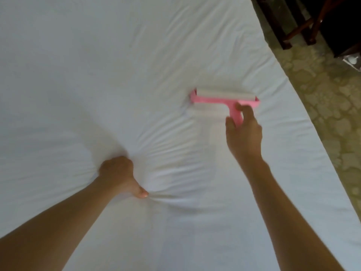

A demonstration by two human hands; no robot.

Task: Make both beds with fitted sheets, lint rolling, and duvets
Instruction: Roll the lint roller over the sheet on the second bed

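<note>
Fitted sheet (136,55): white, spread across the whole visible mattress, with creases fanning out between the two hands.
Lint roller (224,100): pink frame and handle, pale roll, lying flat on the sheet on the bed's right half, near its edge.
Right hand (244,135): fingers and thumb curled round the roller's handle, arm stretched forward.
Left hand (119,175): pressed down into the sheet, fingers tucked under and hidden; whether it bunches cloth or only braces cannot be told.
Carpet (332,94): patterned, beside the bed on the right; dark wooden furniture (293,26) beyond it.
Progress, as judged: sheet fitted on this bed, lint rolling in hand, its extent not readable. No duvet and no second bed are in view, so both appear outstanding.
</note>
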